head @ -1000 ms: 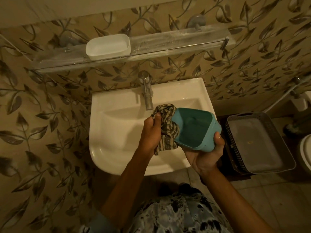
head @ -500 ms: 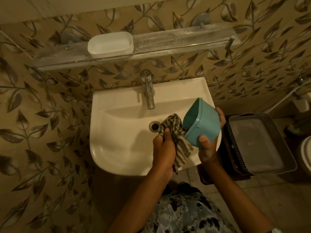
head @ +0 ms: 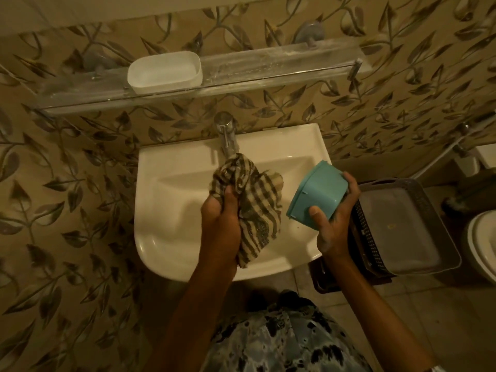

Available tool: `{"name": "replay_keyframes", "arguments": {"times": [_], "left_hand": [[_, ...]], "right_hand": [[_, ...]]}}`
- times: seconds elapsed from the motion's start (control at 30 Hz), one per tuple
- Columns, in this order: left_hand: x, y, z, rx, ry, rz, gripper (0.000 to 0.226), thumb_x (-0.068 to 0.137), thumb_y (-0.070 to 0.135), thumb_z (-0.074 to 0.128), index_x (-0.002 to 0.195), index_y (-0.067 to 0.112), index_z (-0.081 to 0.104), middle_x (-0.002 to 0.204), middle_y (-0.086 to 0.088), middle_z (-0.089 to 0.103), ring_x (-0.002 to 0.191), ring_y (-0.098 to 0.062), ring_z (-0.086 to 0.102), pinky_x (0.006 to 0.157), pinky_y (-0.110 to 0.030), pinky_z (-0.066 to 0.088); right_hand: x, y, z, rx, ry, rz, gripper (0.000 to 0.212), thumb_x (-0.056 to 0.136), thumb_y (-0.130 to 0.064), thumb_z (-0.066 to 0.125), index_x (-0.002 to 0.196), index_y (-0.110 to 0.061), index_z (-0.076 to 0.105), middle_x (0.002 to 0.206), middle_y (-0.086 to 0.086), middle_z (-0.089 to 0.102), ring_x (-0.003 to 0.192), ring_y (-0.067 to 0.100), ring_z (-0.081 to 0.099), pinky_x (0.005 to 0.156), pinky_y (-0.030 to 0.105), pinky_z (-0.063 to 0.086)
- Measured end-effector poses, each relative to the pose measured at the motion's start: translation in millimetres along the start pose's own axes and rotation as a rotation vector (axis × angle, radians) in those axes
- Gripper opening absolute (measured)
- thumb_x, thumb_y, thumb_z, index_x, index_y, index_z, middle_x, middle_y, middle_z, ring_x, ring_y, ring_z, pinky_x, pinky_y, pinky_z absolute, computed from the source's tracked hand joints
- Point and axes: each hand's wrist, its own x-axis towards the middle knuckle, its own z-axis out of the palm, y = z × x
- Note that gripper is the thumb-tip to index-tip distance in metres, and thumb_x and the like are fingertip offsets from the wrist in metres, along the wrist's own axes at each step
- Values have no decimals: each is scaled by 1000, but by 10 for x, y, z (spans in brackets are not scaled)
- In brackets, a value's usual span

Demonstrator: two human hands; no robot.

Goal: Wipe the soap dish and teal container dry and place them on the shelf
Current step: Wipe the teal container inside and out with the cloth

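My right hand [head: 332,224] grips the teal container [head: 316,196] over the right edge of the white sink [head: 166,210]. The container is tipped with its opening turned down and to the left, so its inside is hidden. My left hand [head: 221,224] is closed on a striped cloth [head: 252,200] above the basin, a short gap left of the container. The white soap dish [head: 164,71] stands upright on the glass shelf [head: 281,69] above the sink, toward its left half.
A chrome tap [head: 226,135] rises at the back of the sink, just behind the cloth. A dark perforated basket [head: 408,224] holding a tray sits to the right, beside a toilet rim [head: 483,245]. The leaf-patterned wall lies behind the shelf.
The cloth has come out of the container and moved left and up with my left hand. My right hand has turned the container so its opening faces down-left.
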Motion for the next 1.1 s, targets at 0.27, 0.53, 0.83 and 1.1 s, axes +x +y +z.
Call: {"name": "replay_keyframes", "arguments": {"times": [0.27,0.53,0.83,1.1], "left_hand": [[59,-134,248,726,-198,733,41,90,23,51,129,16,52,129,-6,49,116,-19,54,89,-36,55],[119,-505,-126,836,-285,585,44,87,-1,54,125,21,56,124,-3,54,109,-12,56,90,-31,53],[1161,-388,-782,68,233,-183,33,100,14,40,132,12,50,124,-13,60,112,-33,58,95,-47,49],[2119,144,-598,-342,95,-301,37,102,29,33,78,14,58,52,1,66,49,-10,58,50,-19,47]], "right_hand": [[-171,-109,225,18,-101,145,87,66,-52,65,142,-30,29,132,1,43,119,20,52,98,51,49],[2,-136,158,7,28,300,80,63,-61,63,133,-41,30,134,10,42,118,29,51,95,49,51],[11,-1,-32,549,69,712,74,73,-60,55,138,-27,44,130,11,57,115,32,58,80,56,53],[-221,44,126,722,-40,826,51,78,-53,42,121,-31,58,121,9,66,112,37,59,83,60,49]]}}
